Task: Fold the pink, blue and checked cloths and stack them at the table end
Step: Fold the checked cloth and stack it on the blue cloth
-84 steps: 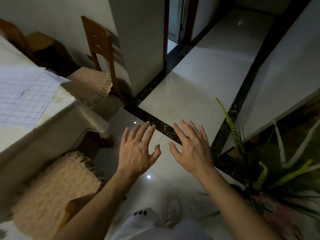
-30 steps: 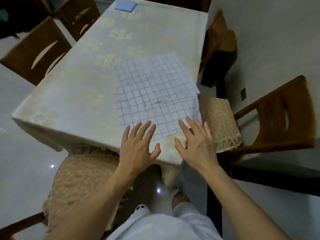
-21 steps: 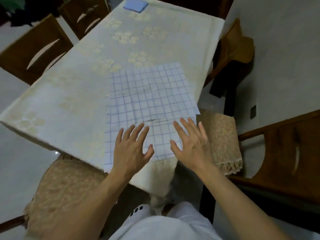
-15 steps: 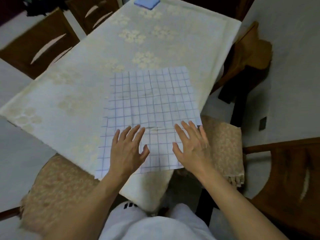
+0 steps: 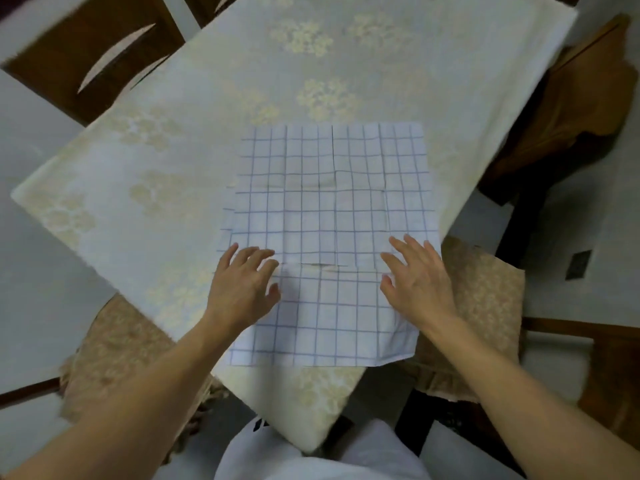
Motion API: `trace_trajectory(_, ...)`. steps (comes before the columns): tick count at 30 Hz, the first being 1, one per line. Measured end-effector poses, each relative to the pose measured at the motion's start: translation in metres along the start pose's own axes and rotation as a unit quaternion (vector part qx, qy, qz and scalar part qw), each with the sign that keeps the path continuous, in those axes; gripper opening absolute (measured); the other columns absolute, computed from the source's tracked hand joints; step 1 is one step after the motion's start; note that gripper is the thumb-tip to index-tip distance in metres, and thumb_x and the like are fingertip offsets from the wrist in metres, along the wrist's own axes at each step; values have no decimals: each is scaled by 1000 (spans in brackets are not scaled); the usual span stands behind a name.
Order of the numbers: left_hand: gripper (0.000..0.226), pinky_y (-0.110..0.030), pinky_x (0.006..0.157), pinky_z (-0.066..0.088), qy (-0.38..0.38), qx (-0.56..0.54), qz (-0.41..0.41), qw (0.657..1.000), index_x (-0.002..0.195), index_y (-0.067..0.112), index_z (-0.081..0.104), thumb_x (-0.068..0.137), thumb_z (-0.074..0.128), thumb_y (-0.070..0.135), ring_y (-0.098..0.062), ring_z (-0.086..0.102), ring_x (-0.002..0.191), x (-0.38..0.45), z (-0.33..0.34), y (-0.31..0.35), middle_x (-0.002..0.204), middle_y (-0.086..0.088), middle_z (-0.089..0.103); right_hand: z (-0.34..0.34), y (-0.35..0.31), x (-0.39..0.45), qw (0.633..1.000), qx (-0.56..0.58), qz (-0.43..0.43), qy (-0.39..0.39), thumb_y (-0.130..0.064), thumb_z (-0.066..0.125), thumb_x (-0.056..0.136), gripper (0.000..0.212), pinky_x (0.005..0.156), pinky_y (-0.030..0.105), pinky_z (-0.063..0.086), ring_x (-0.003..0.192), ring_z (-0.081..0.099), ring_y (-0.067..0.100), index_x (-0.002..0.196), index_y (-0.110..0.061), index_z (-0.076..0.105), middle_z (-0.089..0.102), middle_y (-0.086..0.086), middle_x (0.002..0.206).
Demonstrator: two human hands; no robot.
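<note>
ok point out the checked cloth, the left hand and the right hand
checked cloth (image 5: pixel 332 202): head view, flat middle.
left hand (image 5: pixel 242 289): head view, back of hand.
right hand (image 5: pixel 419 282): head view, back of hand.

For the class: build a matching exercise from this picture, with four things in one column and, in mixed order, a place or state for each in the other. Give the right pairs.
Things
1. white cloth with blue checks
2. left hand
3. right hand
4. dark wooden chair

Places or states
A. at the table's far left side
B. spread flat at the near corner
C. fingers spread at the cloth's right edge
D. over the cloth's left edge

Pairs: 1-B, 2-D, 3-C, 4-A
</note>
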State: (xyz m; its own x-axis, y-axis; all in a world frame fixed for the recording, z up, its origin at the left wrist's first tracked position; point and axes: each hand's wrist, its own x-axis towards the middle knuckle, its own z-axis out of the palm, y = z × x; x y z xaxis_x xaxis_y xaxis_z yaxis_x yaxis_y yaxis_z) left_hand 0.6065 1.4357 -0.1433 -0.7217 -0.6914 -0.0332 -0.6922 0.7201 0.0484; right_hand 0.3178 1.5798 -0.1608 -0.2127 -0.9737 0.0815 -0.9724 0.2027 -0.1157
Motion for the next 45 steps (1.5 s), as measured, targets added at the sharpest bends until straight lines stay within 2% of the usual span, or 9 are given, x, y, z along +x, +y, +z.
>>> trace_trajectory(2,39,-55,106,40,-8,1,15,1000,107,12,72,73,80,30,-32,62,114,7,8,-8,123,-10,68,15,9,5,1000,-8,7,-10,-20,79,78,40,119,44,17,131,52,33,116,-11,71,60,13,138)
trace_trajectory(6,36,-53,103,41,15,4,53,998,106,12,71,76,78,31,-32,63,110,24,22,-16,120,-10,68,33,17,14,1000,-4,-3,-2,-13,80,74,31,115,51,30,125,56,33,104,-10,74,63,14,133)
trace_trajectory(11,35,-54,104,39,23,15,91,995,107,11,69,79,74,32,-33,62,109,45,34,-21,121,-12,67,46,19,25,999,-1,-46,25,-13,75,77,19,113,51,32,124,56,34,96,-12,74,61,15,134)
trace_trajectory(15,41,-55,108,35,-9,34,100,994,110,9,68,80,73,36,-32,60,113,54,40,-27,124,-11,65,50,18,29,998,-2,-67,12,-19,77,76,15,113,52,34,124,56,33,89,-11,74,59,15,137)
trace_trajectory(20,40,-55,109,33,-13,42,115,992,108,7,69,79,72,34,-31,60,114,58,44,-32,123,-11,65,53,21,29,995,-2,-97,0,-26,75,78,20,114,54,32,125,55,31,89,-10,75,60,13,136)
trace_trajectory(26,28,-57,109,36,-7,34,122,992,98,7,72,77,74,25,-31,61,109,66,47,-30,119,-10,67,56,19,31,991,-24,-128,15,-21,71,80,15,114,52,33,120,58,30,86,-7,72,63,12,131)
trace_trajectory(33,20,-56,108,34,7,39,105,994,91,7,72,79,72,23,-30,61,105,70,47,-36,117,-9,66,60,19,32,987,-38,-144,65,-12,69,80,5,111,52,36,112,60,29,81,-7,71,67,12,124)
trace_trajectory(37,19,-55,108,33,21,34,97,994,89,7,72,78,71,21,-29,60,104,65,42,-43,118,-8,65,60,20,36,988,-53,-121,81,-5,71,77,3,109,54,38,111,62,30,76,-7,69,68,13,123)
trace_trajectory(45,20,-56,105,35,51,26,99,993,85,7,73,73,77,22,-32,62,103,46,24,-55,117,-10,67,39,5,34,992,-46,-63,101,-7,68,80,8,111,53,35,107,63,29,72,-9,68,68,14,120)
